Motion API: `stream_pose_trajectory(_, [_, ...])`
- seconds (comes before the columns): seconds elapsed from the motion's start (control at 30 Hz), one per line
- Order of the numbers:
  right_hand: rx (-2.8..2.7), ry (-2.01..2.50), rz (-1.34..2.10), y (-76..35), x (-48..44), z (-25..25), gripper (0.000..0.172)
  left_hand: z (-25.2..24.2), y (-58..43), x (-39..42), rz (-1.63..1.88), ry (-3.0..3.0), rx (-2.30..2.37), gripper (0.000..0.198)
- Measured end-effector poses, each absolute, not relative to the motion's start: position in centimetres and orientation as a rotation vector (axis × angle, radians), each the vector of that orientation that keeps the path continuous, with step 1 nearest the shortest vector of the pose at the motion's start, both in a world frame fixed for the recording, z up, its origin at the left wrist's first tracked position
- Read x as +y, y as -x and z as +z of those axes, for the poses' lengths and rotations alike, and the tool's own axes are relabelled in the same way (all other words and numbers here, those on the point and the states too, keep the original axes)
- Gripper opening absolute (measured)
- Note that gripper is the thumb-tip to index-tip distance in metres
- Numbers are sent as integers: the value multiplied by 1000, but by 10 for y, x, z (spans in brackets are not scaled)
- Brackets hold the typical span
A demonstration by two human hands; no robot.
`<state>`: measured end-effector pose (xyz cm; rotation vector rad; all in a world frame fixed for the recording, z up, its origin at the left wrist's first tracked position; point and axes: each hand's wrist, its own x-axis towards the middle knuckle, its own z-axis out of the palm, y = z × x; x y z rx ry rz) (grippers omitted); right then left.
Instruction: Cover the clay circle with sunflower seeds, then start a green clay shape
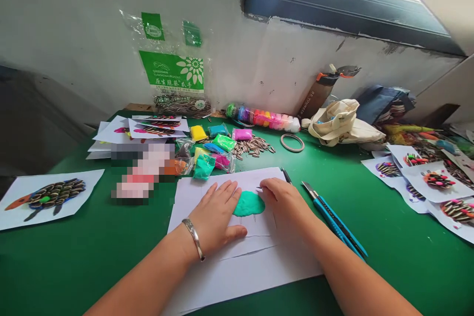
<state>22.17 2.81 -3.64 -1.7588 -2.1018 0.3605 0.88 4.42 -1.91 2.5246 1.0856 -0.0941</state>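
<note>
On a stack of white paper (252, 266) lies a flat, rounded patch of teal clay (250, 203), with two small legs drawn in thin lines below it. My left hand (222, 212), a silver bracelet at its wrist, is spread flat on the paper, its fingers along the clay's left edge. At the clay's upper right, my right hand (283, 200) is closed in a pinch. A thin dark point, like a pen tip (259, 187), sticks out from its fingers; the rest of that pen is hidden. Just behind this hand lies a black pen-like stick (286, 176).
Right of the paper lie blue utility knives (338, 227). Behind are clay packets (203, 166), sunflower seeds (254, 146), a tape ring (292, 142) and a seed bag (177, 74). Seed-covered pictures (48, 198) lie at both sides. A cloth bag (338, 121) stands back right.
</note>
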Motion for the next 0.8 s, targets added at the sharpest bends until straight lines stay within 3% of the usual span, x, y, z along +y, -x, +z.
stream_pose_trajectory(0.33, [-2066,1603,235,-212,39,-56,19,-21,-10,44,-85,-2529,1102,79])
stream_pose_trajectory(0.8, [-2103,1524,408,-208,44,-49,21,-21,-10,44,-69,-2516,1104,76])
